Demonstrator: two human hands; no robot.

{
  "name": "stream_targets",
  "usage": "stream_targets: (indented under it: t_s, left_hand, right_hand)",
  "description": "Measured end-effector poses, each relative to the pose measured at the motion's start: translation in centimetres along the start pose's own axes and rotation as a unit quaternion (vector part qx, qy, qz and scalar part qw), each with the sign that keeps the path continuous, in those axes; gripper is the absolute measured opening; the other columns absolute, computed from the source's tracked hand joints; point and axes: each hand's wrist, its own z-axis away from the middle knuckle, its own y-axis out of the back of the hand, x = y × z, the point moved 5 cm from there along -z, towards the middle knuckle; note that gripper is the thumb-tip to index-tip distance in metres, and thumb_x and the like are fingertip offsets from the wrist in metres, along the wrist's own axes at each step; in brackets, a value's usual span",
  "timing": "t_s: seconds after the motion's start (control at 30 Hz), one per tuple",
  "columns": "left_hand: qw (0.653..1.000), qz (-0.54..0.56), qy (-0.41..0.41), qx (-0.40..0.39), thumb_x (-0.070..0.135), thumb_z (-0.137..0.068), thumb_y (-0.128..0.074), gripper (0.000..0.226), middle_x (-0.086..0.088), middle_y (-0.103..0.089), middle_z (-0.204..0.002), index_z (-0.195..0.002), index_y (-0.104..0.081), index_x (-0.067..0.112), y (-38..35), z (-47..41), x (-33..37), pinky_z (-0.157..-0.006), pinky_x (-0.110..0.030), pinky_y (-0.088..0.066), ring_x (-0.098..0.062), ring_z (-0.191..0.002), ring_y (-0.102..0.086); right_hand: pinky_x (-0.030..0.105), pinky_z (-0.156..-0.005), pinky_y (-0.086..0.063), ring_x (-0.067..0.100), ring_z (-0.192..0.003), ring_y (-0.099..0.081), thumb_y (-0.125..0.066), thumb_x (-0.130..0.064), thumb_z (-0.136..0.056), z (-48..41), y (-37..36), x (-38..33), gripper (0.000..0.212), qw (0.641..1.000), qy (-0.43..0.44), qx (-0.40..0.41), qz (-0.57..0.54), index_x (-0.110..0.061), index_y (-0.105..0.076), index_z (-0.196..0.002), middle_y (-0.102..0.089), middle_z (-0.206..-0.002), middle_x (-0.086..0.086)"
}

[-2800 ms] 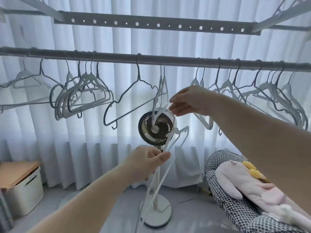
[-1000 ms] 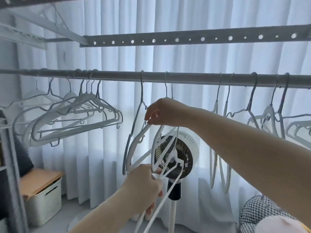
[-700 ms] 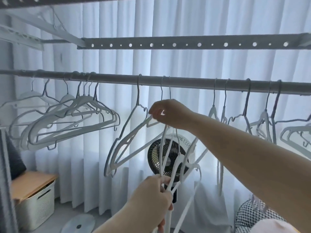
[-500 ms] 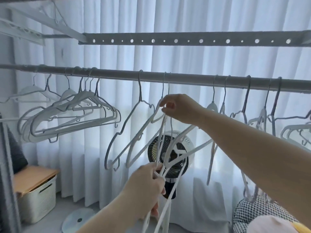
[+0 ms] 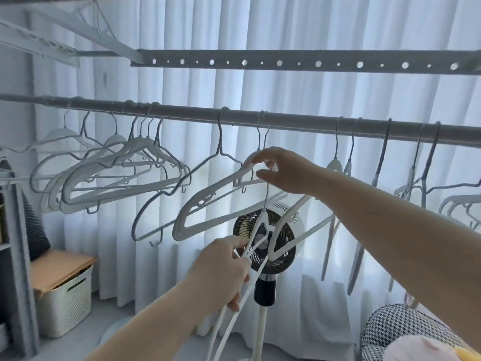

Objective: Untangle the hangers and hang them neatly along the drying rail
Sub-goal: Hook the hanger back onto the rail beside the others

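A grey drying rail (image 5: 299, 122) crosses the view with white and grey hangers along it. My right hand (image 5: 285, 170) pinches the neck of a white hanger (image 5: 208, 208) that hangs from the rail and tilts down to the left. Below it, my left hand (image 5: 221, 269) grips the top of a second white hanger (image 5: 261, 231) that hangs lower, tangled with a third one (image 5: 289, 225) beside it. A bunch of several hangers (image 5: 109, 178) crowds the rail's left part. More hangers (image 5: 338, 165) hang to the right, behind my right forearm.
A standing fan (image 5: 265, 238) is right behind the tangled hangers, in front of white curtains. A perforated bar (image 5: 286, 64) runs above the rail. A white basket with a wooden lid (image 5: 62, 290) and a shelf frame (image 5: 15, 256) stand at the left. A checked cushion (image 5: 400, 327) lies bottom right.
My right hand lifted the upper white hanger's neck toward the rail, and that hanger swung out to the left. My left hand kept its grip on the lower tangled hangers and rose slightly.
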Motion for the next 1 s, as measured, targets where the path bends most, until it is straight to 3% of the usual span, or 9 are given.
stream_targets:
  t_s: [0.07, 0.17, 0.3, 0.6, 0.77, 0.87, 1.0]
  left_hand:
    - [1.000, -0.027, -0.014, 0.000, 0.005, -0.090, -0.040, 0.035, 0.000, -0.051, -0.059, -0.118, -0.054, 0.018, 0.2, -0.6, 1.2, -0.036, -0.020, -0.045, -0.011, -0.032, -0.043]
    - [0.998, -0.049, -0.033, -0.013, 0.002, -0.087, -0.039, 0.027, -0.003, -0.051, -0.060, -0.083, -0.054, 0.023, 0.1, -1.9, 3.5, -0.044, -0.025, -0.049, -0.015, -0.037, -0.044]
    - [0.994, -0.094, -0.058, -0.017, 0.000, -0.086, -0.037, 0.025, -0.001, -0.055, -0.060, -0.093, -0.051, 0.019, 0.2, -3.6, 6.0, -0.042, -0.022, -0.047, -0.012, -0.033, -0.045]
    - [0.992, -0.093, -0.084, -0.022, 0.000, -0.087, -0.040, 0.033, -0.002, -0.054, -0.058, -0.115, -0.053, 0.013, 0.7, -6.3, 9.1, -0.047, -0.027, -0.051, -0.013, -0.038, -0.045]
    - [0.990, -0.098, -0.091, -0.036, 0.003, -0.090, -0.041, 0.037, -0.003, -0.053, -0.060, -0.123, -0.050, 0.015, 0.1, -7.3, 10.1, -0.039, -0.021, -0.048, -0.005, -0.027, -0.041]
    - [0.991, -0.085, -0.094, -0.045, 0.002, -0.090, -0.042, 0.035, -0.002, -0.052, -0.058, -0.122, -0.051, 0.014, -0.3, -7.5, 10.1, -0.035, -0.019, -0.047, -0.004, -0.023, -0.040]
    - [0.991, -0.067, -0.101, -0.053, 0.001, -0.088, -0.044, 0.026, -0.001, -0.052, -0.055, -0.106, -0.053, 0.018, -0.5, -7.6, 10.4, -0.035, -0.020, -0.047, -0.006, -0.026, -0.041]
  right_hand:
    - [0.017, -0.091, -0.031, 0.016, -0.123, -0.046, -0.050, -0.025, -0.093, 0.7, 0.9, 0.8, 0.039, 1.000, -0.014, -0.002, 0.004, -0.014, -0.048, -0.130, -0.047, -0.137, 0.003]
    - [0.019, -0.100, -0.027, 0.016, -0.132, -0.036, -0.056, -0.032, -0.089, 1.8, 2.4, 2.2, 0.053, 0.999, -0.039, 0.021, 0.003, -0.018, -0.038, -0.137, -0.035, -0.146, 0.001]
    - [0.028, -0.112, -0.021, 0.016, -0.141, -0.021, -0.058, -0.031, -0.087, 3.2, 4.1, 4.0, 0.068, 0.996, -0.070, 0.039, 0.030, -0.021, -0.023, -0.145, -0.023, -0.154, -0.003]
    - [0.033, -0.115, -0.014, 0.022, -0.141, -0.015, -0.056, -0.024, -0.088, 3.8, 7.2, 7.8, 0.063, 0.966, -0.151, 0.119, 0.174, -0.017, -0.025, -0.142, -0.019, -0.152, 0.003]
    - [0.036, -0.117, -0.010, 0.022, -0.144, -0.009, -0.054, -0.025, -0.088, 2.7, 7.6, 8.6, 0.067, 0.953, -0.151, 0.121, 0.231, -0.017, -0.018, -0.144, -0.010, -0.156, 0.003]
    - [0.036, -0.118, -0.005, 0.022, -0.144, -0.009, -0.051, -0.026, -0.090, 2.2, 7.7, 9.3, 0.067, 0.951, -0.155, 0.108, 0.244, -0.017, -0.015, -0.145, -0.013, -0.156, 0.003]
    - [0.033, -0.118, -0.003, 0.020, -0.144, -0.012, -0.049, -0.021, -0.091, 1.9, 7.9, 9.8, 0.066, 0.952, -0.141, 0.114, 0.245, -0.016, -0.014, -0.146, -0.016, -0.155, 0.002]
